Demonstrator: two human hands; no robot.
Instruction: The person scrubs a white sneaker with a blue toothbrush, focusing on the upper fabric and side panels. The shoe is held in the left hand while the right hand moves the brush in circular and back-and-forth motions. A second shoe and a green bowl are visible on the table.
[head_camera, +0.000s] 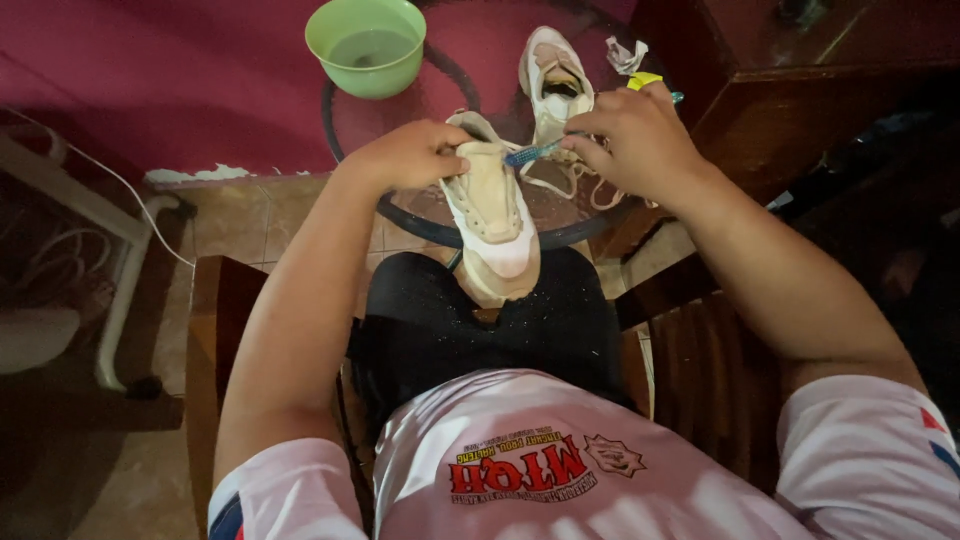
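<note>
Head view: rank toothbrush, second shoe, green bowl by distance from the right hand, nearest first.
1. Toothbrush: held in the right hand, bristles on the shoe held by the left hand.
2. Second shoe: on the glass table, just beyond the knuckles.
3. Green bowl: far left of the table.

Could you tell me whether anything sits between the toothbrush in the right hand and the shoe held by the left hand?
Nothing visible does. The right hand holds the blue toothbrush with its head right at the pale shoe, which the left hand grips at the near end. The second shoe lies behind, out of the way.
</note>
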